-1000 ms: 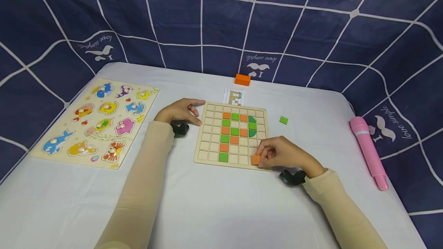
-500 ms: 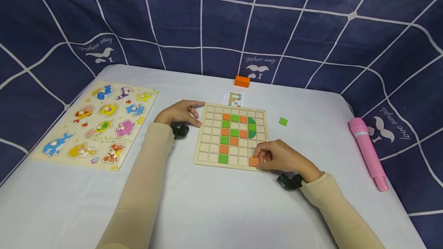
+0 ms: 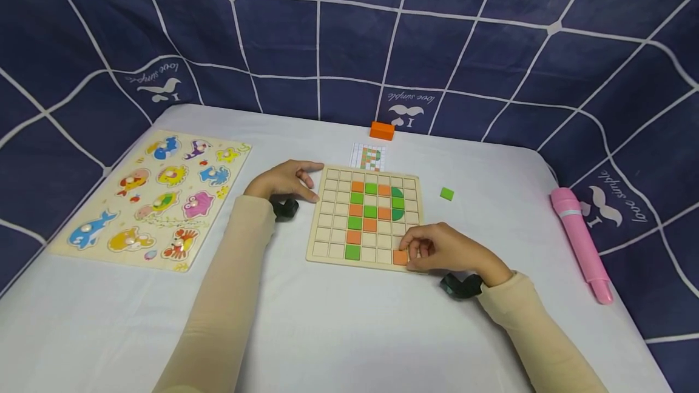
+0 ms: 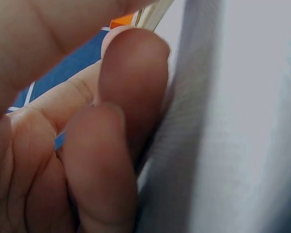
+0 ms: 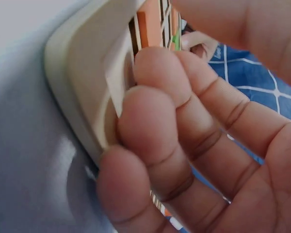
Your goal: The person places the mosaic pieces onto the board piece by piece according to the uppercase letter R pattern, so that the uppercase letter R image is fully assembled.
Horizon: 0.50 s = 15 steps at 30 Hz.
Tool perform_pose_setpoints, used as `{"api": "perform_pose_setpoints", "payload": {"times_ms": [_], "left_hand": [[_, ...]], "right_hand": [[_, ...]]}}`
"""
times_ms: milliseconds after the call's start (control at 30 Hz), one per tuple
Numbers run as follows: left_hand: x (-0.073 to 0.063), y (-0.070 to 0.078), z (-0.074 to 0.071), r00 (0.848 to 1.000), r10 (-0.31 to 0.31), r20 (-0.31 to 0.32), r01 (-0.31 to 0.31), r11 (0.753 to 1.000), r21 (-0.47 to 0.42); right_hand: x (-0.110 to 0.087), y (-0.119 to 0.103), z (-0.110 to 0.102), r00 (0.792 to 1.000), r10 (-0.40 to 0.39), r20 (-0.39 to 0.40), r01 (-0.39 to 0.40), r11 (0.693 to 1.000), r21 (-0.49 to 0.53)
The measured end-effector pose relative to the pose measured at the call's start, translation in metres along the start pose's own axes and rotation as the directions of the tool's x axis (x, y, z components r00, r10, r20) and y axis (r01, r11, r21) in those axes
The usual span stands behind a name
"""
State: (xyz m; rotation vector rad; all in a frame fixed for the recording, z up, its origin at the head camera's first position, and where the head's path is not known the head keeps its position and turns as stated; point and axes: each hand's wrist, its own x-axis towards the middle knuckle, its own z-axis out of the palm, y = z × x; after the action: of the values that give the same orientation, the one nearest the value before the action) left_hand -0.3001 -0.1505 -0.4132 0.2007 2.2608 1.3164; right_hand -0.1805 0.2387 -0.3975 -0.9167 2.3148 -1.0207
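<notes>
A square wooden grid board (image 3: 330, 219) lies on the table, with orange, green and rounded dark green tiles in some of its cells. My right hand (image 3: 448, 251) is at its near right corner, pinching an orange square tile (image 3: 400, 257) between thumb and index finger. That tile sits in or on a cell of the nearest row; in the right wrist view the orange tile (image 5: 149, 26) shows beyond the fingertips. At the board's left edge my left hand (image 3: 282, 180) rests with extended index finger and thumb touching the rim; its other fingers are loosely bent.
Behind the board are a printed pattern card (image 3: 369, 156) and an orange block (image 3: 382, 131). A loose green tile (image 3: 447, 193) lies to the right. An animal knob puzzle (image 3: 150, 199) is at left, a pink microphone-shaped toy (image 3: 582, 245) at far right.
The orange tile went from tilted in the right fingers to lying flatter, slightly left, in the nearest row. The left hand stayed at the board's edge.
</notes>
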Motion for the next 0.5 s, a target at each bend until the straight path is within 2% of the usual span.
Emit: {"api": "perform_pose_setpoints", "payload": {"times_ms": [167,333,500], "left_hand": [[0.000,-0.001,0.001,1.000,0.004,-0.002,-0.004,1.000,0.000],[-0.001,-0.001,0.002,1.000,-0.002,-0.009,0.002,1.000,0.000],[-0.001,0.000,0.001,1.000,-0.003,-0.014,0.003,1.000,0.003]], "right_hand": [[-0.001,0.009,-0.007,0.998,-0.055,0.012,0.053,0.988,0.144],[-0.002,0.019,-0.015,0.998,-0.055,0.014,0.048,0.948,0.315],[-0.004,0.026,-0.023,0.999,-0.032,-0.040,0.045,0.927,0.372]]}}
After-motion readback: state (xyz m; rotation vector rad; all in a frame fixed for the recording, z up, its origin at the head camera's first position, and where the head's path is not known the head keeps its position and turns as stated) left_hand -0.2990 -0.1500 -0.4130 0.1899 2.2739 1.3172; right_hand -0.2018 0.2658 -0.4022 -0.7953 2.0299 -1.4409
